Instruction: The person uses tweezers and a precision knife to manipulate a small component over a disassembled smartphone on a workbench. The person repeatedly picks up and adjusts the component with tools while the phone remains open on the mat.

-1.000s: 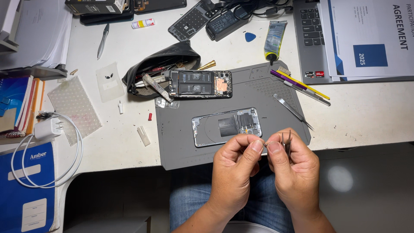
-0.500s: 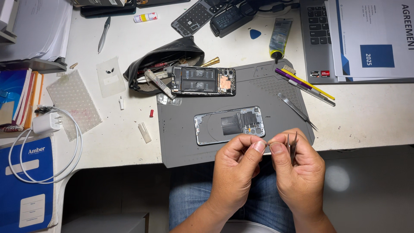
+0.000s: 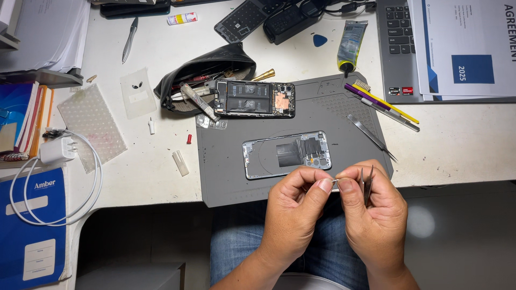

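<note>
Change: my hands sit slightly lower than a second ago, pinch unchanged | left hand (image 3: 295, 207) and right hand (image 3: 373, 207) pinch a tiny part (image 3: 335, 181) between them at 6 o'clock of the grey mat (image 3: 226, 177) | tweezers (image 3: 367, 182) tucked in my right hand | phone frame (image 3: 286, 153) at 11 o'clock of the hands.

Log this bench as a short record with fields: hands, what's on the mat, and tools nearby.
left hand: pinches a tiny part, too small to identify
right hand: meets the left at the fingertips, holds tweezers
mat: grey, bears an opened phone and a phone frame
spare tweezers: on the mat's right side
tool pouch: black, open, behind the mat
glue tube: on the desk
</note>
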